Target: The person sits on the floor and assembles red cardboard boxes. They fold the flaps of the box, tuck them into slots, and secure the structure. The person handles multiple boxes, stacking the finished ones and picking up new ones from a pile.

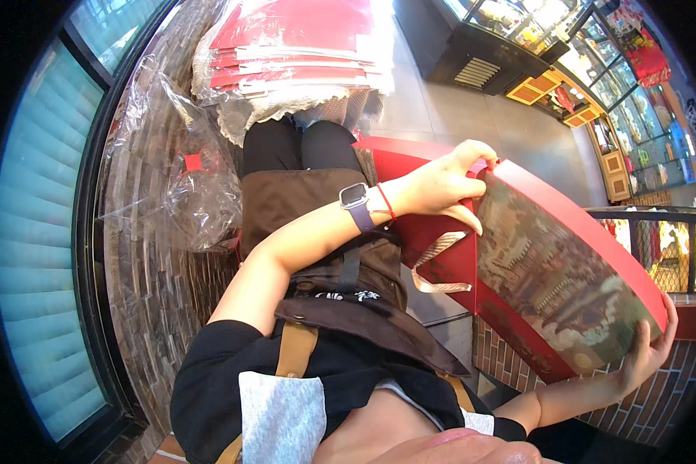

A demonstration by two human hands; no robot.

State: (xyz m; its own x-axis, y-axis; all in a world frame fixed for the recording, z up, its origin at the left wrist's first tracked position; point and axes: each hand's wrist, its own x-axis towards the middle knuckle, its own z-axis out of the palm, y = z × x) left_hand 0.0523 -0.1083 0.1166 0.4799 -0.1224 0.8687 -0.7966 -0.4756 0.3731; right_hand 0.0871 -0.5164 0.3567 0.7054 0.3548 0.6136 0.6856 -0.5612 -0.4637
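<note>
A large red paper gift bag (pixel 564 263) is held up at my right side. Its broad panel carries a dark green and gold printed picture, framed by a red border. A pale ribbon handle (pixel 441 288) hangs in a loop against its red inner or side face; I cannot tell which. My left hand (pixel 448 185), with a watch and a red string on the wrist, pinches the bag's upper edge between thumb and fingers. At the far right, my right hand (pixel 651 352) grips the opposite edge, fingers behind the panel and thumb on its front.
Beyond my knees lies a stack of flat red pieces (pixel 294 66) in clear plastic. Crumpled clear plastic wrap (pixel 197 197) rests on the slatted wooden surface (pixel 151 301) at left, beside a window (pixel 46 232). Glass display cases (pixel 510 31) stand at the back right, across grey floor tiles.
</note>
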